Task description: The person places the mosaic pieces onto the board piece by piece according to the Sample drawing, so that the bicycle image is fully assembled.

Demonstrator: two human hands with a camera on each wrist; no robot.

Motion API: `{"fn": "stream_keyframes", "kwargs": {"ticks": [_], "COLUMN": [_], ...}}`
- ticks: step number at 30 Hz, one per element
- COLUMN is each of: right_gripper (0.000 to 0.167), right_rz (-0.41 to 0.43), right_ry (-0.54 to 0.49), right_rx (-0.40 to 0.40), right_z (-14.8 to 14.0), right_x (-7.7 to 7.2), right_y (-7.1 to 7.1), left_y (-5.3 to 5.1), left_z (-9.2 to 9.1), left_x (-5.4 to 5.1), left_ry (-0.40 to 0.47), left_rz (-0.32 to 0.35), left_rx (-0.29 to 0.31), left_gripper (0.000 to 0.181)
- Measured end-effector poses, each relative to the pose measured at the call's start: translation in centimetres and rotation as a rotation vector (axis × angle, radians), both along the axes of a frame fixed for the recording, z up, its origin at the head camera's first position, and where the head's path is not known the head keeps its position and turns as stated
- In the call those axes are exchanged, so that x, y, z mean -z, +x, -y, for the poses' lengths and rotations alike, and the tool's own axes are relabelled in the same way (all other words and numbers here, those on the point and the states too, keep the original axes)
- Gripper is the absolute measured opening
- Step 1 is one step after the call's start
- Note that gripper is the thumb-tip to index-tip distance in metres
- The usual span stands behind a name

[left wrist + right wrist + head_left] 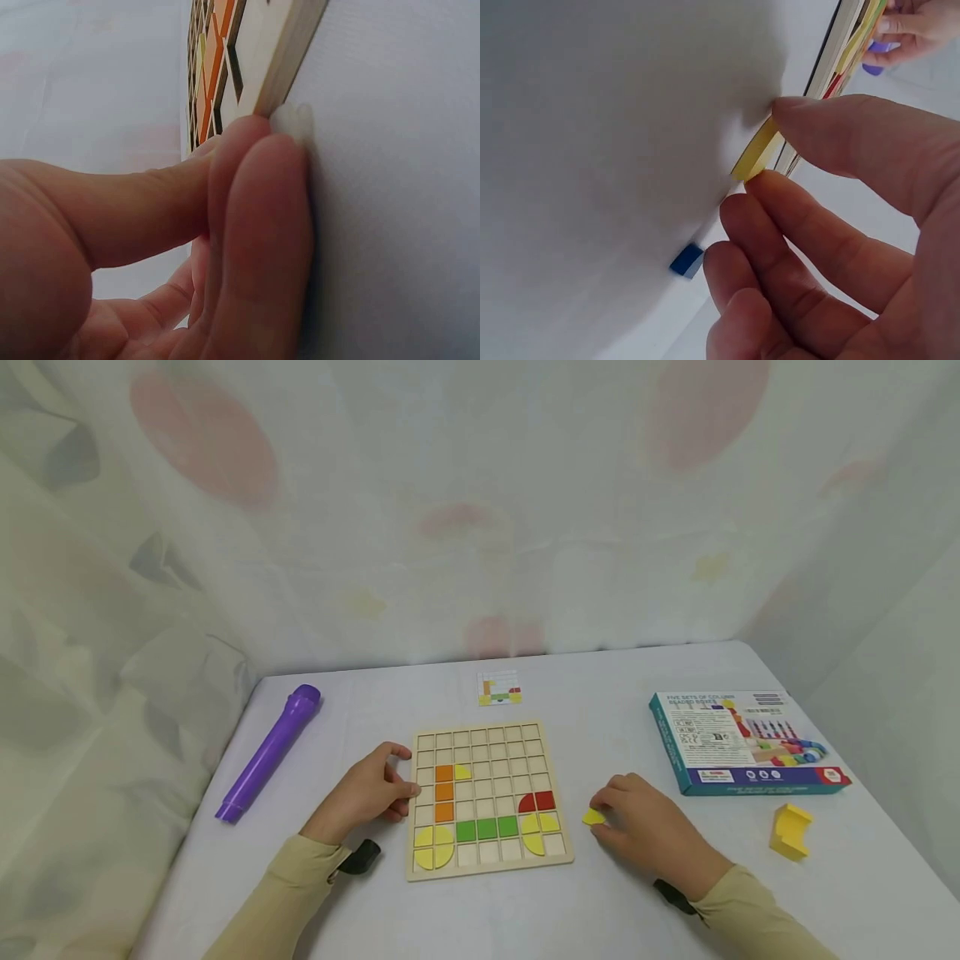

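Note:
A square wooden grid board [487,864] lies on the table, with orange, green, red and yellow tiles set in some of its cells. The left hand [367,789] grips the board's left edge, thumb and fingertips against it; in the left wrist view its curled fingers [259,217] meet the wooden rim. Just right of the board, the right hand [641,827] pinches a yellow tile [593,817] with a curved edge, close to the tabletop. The right wrist view shows that tile [756,152] between thumb and forefinger, partly covered by the fingertips.
A small pattern card [499,688] lies behind the board. At the left is a purple microphone-shaped object [272,752]. To the right lie a printed toy box [750,743] and a yellow notched block [791,832]. A white cloth backdrop [487,568] hangs behind the table.

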State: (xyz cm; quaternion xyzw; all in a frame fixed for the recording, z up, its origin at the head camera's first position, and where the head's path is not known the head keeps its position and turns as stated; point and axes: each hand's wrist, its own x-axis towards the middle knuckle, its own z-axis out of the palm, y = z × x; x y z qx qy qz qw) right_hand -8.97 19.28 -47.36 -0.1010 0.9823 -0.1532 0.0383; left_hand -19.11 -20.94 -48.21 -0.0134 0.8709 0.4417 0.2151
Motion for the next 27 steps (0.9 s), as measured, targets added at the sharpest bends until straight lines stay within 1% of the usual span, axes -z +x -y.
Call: {"fn": "stream_keyframes", "kwargs": {"ticks": [5,10,13,23,27], "right_gripper": [0.020,0.019,0.019,0.020,0.019], "right_rz": [0.021,0.004,-0.015,-0.111,-0.129], "right_ry": [0.006,0.045,0.047,-0.038,-0.041], "right_rx": [-0.023,-0.064,-0.097,-0.296,-0.334], "right_z": [0.8,1.1,1.2,2.9,3.8], "right_x": [-0.3,-0.5,-0.6,-0.7,-0.7], "right_y": [-0.1,-0.2,-0.1,0.7,0.9], "left_y": [0.1,0.1,0.1,0.1,0.1], "left_z": [0.0,0.0,0.1,0.0,-0.1], "left_x": [-0.1,-0.1,-0.1,-0.1,-0.2], "left_ry": [-0.001,0.002,0.006,-0.005,-0.008], "left_rz": [0.002,0.007,0.006,0.004,0.004], "left_rx": [0.002,-0.008,-0.008,-0.014,-0.015], "left_gripper": [0.060,0.060,0.060,0.061,0.061]}}
